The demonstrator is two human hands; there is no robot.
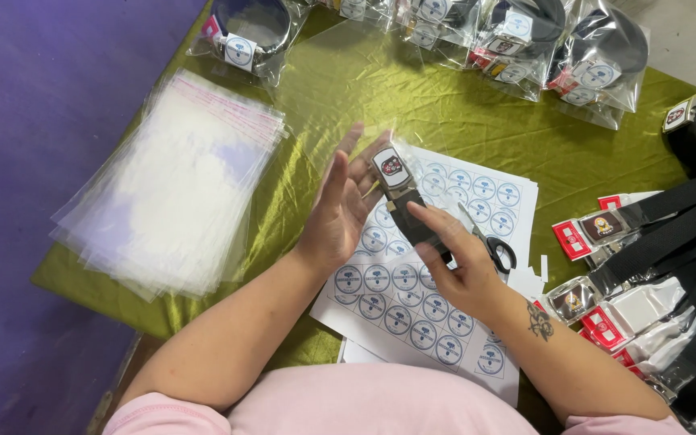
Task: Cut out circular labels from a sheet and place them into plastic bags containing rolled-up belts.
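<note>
Over the white sticker sheet [412, 298], on the shiny green cloth [412, 105], the person is holding a rolled black belt with a shiny buckle [400, 197] up in the air. Their right hand [457, 270] is pinching the belt from below, with fingers closed around the dark strap. Their left hand [338, 208] is staying flat and open just beside the buckle, maybe touching its edge, but I cannot tell for sure. Only one hand is really gripping, so the belt could be slipping out and dropping onto the stickers, and the roll could be coming undone. Scissors [493, 246] are lying right under the right hand, so a finger could be bumping into the blades. A stack of clear bags [175, 181] is sitting to the left, near the edge of the cloth, and an elbow could be pushing the slippery pile off. More loose belts [654, 250] are piling up on the right, and they could be getting tangled.
</note>
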